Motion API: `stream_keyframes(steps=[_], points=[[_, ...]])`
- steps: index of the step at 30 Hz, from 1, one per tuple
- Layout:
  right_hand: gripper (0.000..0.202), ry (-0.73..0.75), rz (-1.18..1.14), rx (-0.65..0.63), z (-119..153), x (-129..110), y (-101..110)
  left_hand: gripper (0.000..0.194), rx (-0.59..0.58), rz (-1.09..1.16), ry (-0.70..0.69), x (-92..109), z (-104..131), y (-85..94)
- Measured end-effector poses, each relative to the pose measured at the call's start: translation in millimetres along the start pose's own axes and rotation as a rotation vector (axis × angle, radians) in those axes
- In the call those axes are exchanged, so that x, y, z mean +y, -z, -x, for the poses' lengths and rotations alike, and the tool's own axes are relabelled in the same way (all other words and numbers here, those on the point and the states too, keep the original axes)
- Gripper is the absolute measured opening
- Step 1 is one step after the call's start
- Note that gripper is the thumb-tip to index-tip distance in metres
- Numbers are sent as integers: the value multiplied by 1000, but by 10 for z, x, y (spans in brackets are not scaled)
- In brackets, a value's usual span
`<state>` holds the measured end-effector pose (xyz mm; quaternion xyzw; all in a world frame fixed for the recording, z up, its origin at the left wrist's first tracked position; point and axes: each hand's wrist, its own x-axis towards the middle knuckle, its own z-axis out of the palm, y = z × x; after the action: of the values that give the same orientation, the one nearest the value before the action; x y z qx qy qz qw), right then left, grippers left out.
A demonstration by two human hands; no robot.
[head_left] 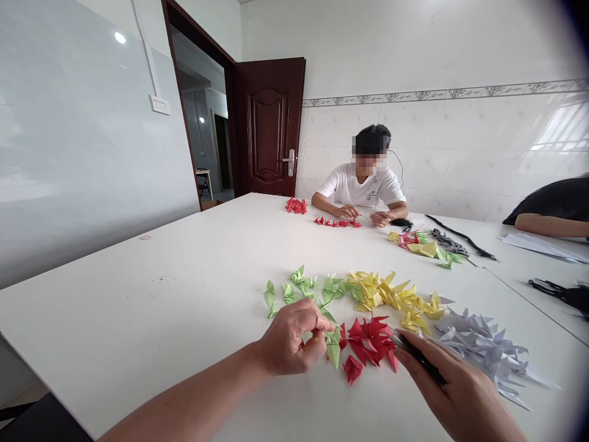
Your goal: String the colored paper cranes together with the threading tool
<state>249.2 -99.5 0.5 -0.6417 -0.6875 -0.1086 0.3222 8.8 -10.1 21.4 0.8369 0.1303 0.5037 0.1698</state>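
Note:
My left hand (297,337) is closed in a pinch at the edge of a green paper crane (333,348). In my right hand (453,383) lies a slim black-handled tool (421,357) with a narrow metal tip, its exact kind unclear. That tip points at a pile of red paper cranes (368,341) between my hands; I cannot tell whether they touch. More green cranes (299,282) are scattered beyond my left hand. Yellow cranes (381,288) are heaped behind the red ones, and white cranes (483,344) spread out beyond my right hand.
A person in a white shirt (368,187) sits across the white table (115,307), handling red cranes (338,222). Mixed cranes (426,248) and black cords (464,236) lie at the back right. Another person's arm (550,225) rests near white papers (547,247).

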Motion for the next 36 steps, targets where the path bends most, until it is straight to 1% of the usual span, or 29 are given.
stream_keyframes(steps=[3,6,9,14,18,20,24,28,32,36], points=[[33,11,0,-13,0,-17,10,24,3,3,-14,0,-3,2],[33,-28,-12,-9,6,-42,12,23,-6,4,-10,-3,0,1],[34,-29,-16,5,15,-58,7,23,-13,4,-5,-6,4,-2],[34,-20,1,-5,16,-34,-1,24,-13,3,-10,-4,7,-6],[33,45,10,-5,-4,10,2,25,-11,8,-20,3,3,-5],[32,55,6,-5,-9,9,7,26,-9,11,-31,5,1,-6],[33,-24,-7,-10,1,-46,17,26,-6,12,-44,4,-2,-9],[33,-31,-18,-18,11,-72,16,26,-13,18,-52,3,-4,-8],[36,-46,-17,13,-8,-43,17,26,-12,18,-50,2,-5,-6],[44,-162,18,49,-36,-7,39,21,-15,16,-16,5,-5,-1]])
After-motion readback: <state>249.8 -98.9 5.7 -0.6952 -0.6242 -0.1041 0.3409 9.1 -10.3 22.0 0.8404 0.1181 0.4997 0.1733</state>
